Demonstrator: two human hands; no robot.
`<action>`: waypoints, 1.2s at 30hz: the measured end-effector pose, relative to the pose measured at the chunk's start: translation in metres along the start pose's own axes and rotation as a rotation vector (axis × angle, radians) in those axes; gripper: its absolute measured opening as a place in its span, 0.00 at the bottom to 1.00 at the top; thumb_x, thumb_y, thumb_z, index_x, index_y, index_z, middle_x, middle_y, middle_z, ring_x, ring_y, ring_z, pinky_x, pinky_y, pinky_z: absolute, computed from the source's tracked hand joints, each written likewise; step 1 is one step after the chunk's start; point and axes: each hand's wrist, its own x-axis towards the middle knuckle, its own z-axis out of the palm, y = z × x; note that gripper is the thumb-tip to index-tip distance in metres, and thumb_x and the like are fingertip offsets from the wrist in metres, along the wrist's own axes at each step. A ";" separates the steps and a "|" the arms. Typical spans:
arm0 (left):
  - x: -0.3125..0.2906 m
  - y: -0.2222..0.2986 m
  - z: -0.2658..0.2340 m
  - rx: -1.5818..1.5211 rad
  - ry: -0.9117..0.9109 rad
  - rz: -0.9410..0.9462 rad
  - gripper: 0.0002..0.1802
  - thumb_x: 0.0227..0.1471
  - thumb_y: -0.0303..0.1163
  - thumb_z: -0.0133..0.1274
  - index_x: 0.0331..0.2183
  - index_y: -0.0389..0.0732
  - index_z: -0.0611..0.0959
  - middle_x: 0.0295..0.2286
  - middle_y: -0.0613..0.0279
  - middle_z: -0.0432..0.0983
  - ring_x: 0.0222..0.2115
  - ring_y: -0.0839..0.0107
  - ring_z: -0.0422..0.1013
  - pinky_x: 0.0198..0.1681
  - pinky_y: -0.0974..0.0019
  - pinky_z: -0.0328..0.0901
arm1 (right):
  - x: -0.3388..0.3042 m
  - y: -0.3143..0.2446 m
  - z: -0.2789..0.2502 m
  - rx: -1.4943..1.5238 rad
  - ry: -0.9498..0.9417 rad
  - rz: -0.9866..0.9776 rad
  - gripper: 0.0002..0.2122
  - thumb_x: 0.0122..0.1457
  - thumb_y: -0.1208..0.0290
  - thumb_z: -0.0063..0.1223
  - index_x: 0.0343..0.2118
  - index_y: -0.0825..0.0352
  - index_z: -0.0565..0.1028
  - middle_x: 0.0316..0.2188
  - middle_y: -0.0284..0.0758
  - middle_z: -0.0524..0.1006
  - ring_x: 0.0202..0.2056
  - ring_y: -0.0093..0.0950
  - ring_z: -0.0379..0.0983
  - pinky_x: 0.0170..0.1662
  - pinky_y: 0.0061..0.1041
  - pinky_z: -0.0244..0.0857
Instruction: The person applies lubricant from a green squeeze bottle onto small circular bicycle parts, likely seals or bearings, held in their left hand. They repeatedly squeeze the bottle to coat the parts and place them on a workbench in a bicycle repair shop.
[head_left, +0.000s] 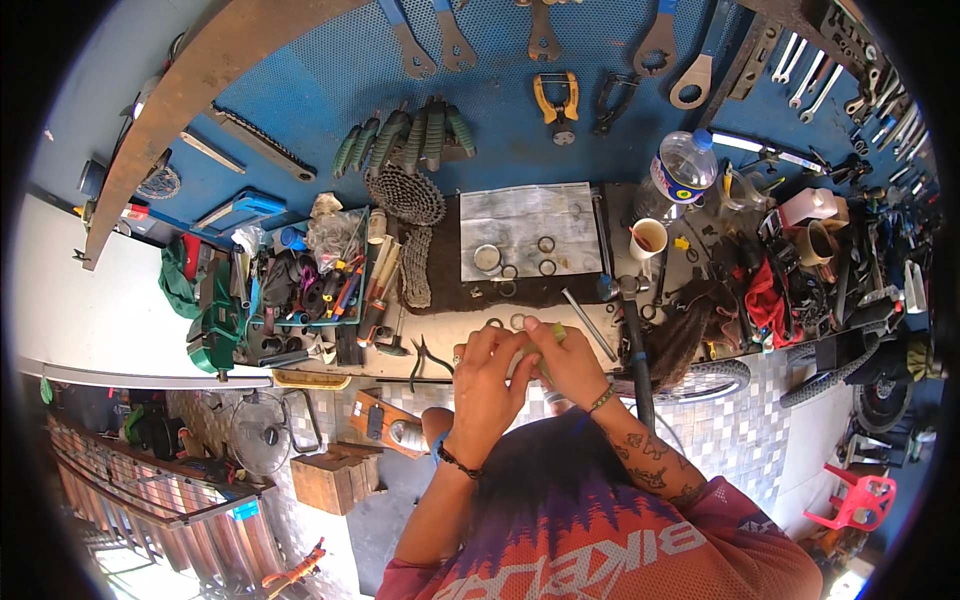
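Note:
Close together at the bench's front edge, my left hand and my right hand meet with curled fingers. A small yellow-green piece, its kind unclear, shows at the fingers of my right hand. My left fingertips press in beside it; whatever they pinch is hidden. Just beyond my fingers lies a small pale ring. Farther back, a printed white sheet carries a larger ring and dark rings. A grey metal tube rests right of my hands, and black-handled pliers lie to the left.
A bench vise or clamp-like tool rises at the right. A cup and a plastic bottle stand behind it. Bike chains and a tool tray sit left. Wrenches hang on the blue pegboard. A brown rag drapes rightward.

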 end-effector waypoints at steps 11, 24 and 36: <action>-0.005 -0.004 0.013 0.080 0.045 0.077 0.10 0.52 0.23 0.61 0.39 0.36 0.84 0.36 0.55 0.77 0.36 0.52 0.73 0.38 0.52 0.70 | -0.008 -0.015 -0.010 -0.414 -0.005 -0.019 0.33 0.69 0.38 0.47 0.26 0.71 0.79 0.19 0.43 0.81 0.27 0.37 0.85 0.34 0.35 0.75; 0.008 0.004 0.013 0.072 0.120 0.150 0.15 0.54 0.21 0.60 0.46 0.36 0.85 0.32 0.57 0.78 0.34 0.56 0.72 0.37 0.55 0.70 | -0.017 -0.020 -0.025 -0.322 -0.132 -0.121 0.25 0.75 0.46 0.40 0.49 0.69 0.72 0.21 0.39 0.81 0.20 0.33 0.79 0.27 0.32 0.71; 0.017 0.016 0.020 0.166 0.330 0.108 0.11 0.53 0.22 0.61 0.41 0.38 0.87 0.35 0.56 0.77 0.37 0.54 0.72 0.38 0.54 0.69 | -0.024 -0.041 -0.021 -0.336 -0.055 -0.244 0.15 0.74 0.62 0.43 0.48 0.69 0.74 0.22 0.43 0.80 0.26 0.42 0.82 0.32 0.39 0.72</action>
